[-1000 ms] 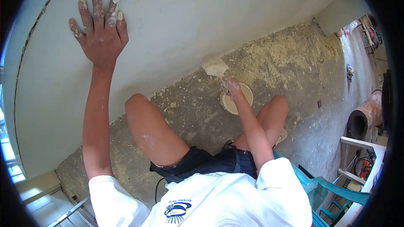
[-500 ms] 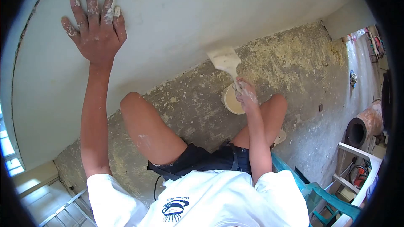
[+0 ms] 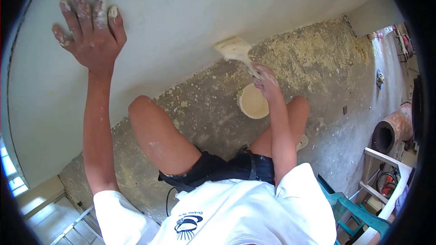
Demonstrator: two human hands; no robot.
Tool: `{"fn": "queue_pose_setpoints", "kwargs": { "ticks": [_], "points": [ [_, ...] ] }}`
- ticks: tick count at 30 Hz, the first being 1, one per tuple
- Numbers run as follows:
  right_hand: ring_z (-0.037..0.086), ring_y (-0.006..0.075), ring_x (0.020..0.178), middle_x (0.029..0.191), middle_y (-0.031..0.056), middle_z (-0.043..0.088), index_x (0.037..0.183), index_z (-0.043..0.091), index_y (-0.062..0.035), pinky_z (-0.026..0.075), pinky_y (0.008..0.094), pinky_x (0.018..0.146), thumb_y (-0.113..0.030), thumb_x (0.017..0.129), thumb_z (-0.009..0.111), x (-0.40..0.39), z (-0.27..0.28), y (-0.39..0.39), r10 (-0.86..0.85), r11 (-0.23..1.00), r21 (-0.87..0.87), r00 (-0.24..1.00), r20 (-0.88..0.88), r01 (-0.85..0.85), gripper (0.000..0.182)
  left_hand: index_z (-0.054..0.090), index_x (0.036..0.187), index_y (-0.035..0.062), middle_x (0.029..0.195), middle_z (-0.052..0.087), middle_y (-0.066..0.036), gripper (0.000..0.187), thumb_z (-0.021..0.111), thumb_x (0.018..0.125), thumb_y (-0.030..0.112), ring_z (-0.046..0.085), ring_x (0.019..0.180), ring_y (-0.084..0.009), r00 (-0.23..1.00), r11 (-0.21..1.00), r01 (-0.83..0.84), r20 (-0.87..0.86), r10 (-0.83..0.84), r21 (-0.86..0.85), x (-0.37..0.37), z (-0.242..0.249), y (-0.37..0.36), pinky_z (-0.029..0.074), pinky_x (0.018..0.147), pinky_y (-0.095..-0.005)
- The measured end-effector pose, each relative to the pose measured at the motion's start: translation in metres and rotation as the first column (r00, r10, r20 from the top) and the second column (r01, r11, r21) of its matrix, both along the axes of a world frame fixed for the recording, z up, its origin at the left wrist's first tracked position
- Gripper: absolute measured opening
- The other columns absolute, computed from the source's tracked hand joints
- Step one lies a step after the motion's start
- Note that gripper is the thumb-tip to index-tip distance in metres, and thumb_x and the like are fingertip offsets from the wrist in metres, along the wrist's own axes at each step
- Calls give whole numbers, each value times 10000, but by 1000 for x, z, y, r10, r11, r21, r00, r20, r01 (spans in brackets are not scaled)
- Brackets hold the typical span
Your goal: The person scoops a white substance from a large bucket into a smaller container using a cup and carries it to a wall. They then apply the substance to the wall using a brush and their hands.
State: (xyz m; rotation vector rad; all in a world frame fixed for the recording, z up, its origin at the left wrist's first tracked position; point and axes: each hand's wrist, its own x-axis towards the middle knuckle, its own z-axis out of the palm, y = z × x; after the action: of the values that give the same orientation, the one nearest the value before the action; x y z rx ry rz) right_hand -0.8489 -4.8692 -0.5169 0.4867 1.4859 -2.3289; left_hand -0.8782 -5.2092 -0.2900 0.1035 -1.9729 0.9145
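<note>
My left hand (image 3: 93, 41) lies against the smooth pale wall (image 3: 172, 22), its fingers spread and smeared with cream putty. In my right hand (image 3: 265, 80) is the handle of a wide putty knife (image 3: 235, 49), its blade coated with the same cream stuff. The blade is up at the wall's lower part, near where it meets the floor. Right below this hand stands a round white bucket (image 3: 254, 102) of cream putty, partly covered by my right wrist. Putty smears show on my right hand too.
Rough floor (image 3: 204, 113) with putty spots spreads between my knees. A teal plastic chair (image 3: 352, 208) is at the lower right, beside a white frame (image 3: 390, 190). A hollow cylinder (image 3: 391, 131) lies farther right. A metal ladder-like frame (image 3: 75, 227) stands at the lower left.
My right hand has moved up and slightly left with the putty knife, uncovering more of the bucket. My left hand appears a little farther left, still spread on the wall.
</note>
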Motion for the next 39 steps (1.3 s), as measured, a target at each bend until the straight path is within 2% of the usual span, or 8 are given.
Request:
{"fn": "queue_pose_setpoints", "kwargs": {
  "ticks": [3,8,10,18,25,29,35,39],
  "points": [
    [340,92,402,667,21,482,944,552,-55,242,243,340,-107,841,463,12,8,6,-5,998,61,993,117,-2,146,550,1158,179,1301,432,-91,383,406,859,369,315,1251,-277,935,928,350,-112,-337,126,-9,-5,-8,44,1040,-438],
    [330,96,390,613,38,463,872,557,-38,235,249,330,-123,812,487,-18,-80,-13,-58,957,288,995,87,31,125,556,1125,175,1259,472,-73,359,427,851,368,350,1222,-261,944,946,318,-115,-310,65,-8,-5,-10,71,1037,-430],
    [359,85,405,616,26,463,896,524,-117,251,220,345,-167,832,517,-43,-107,-20,107,911,358,956,274,-204,82,560,1110,171,1246,483,-67,349,430,850,366,362,1211,-260,931,936,349,-137,-339,53,-11,-5,-11,77,1035,-428],
    [399,107,435,635,39,503,834,554,-96,248,243,351,-197,815,543,-89,-155,-32,171,936,281,972,163,-212,102,541,1106,139,1243,486,-73,354,457,840,356,361,1207,-273,923,926,373,-122,-364,63,-11,-8,-14,80,1033,-432],
    [357,102,428,646,6,439,822,560,-91,238,248,359,-204,812,532,-26,-57,-2,-26,941,338,992,120,-16,117,545,1097,136,1254,475,-78,357,467,833,364,358,1209,-275,890,890,448,-144,-433,85,-15,-9,-18,75,1032,-434],
    [327,106,414,605,-1,387,788,543,-94,228,258,352,-236,803,547,-32,-91,13,-32,909,414,999,-25,39,143,550,1066,121,1243,484,-83,351,472,830,368,349,1215,-283,911,914,402,-125,-394,48,-12,-9,-17,74,1032,-439],
    [361,99,435,572,5,414,741,508,-97,243,256,359,-246,805,540,-77,-137,-13,89,829,524,971,220,-195,165,548,1055,122,1236,490,-81,354,473,826,381,334,1225,-283,920,924,380,-121,-373,35,-14,-10,-20,66,1035,-443],
    [404,95,471,613,13,478,819,554,-93,261,247,376,-232,801,534,-71,-130,-21,286,864,435,958,-9,-254,142,540,1071,118,1236,490,-80,360,467,832,376,342,1221,-283,918,921,387,-117,-380,38,-13,-9,-19,63,1038,-436]
  ]
}}
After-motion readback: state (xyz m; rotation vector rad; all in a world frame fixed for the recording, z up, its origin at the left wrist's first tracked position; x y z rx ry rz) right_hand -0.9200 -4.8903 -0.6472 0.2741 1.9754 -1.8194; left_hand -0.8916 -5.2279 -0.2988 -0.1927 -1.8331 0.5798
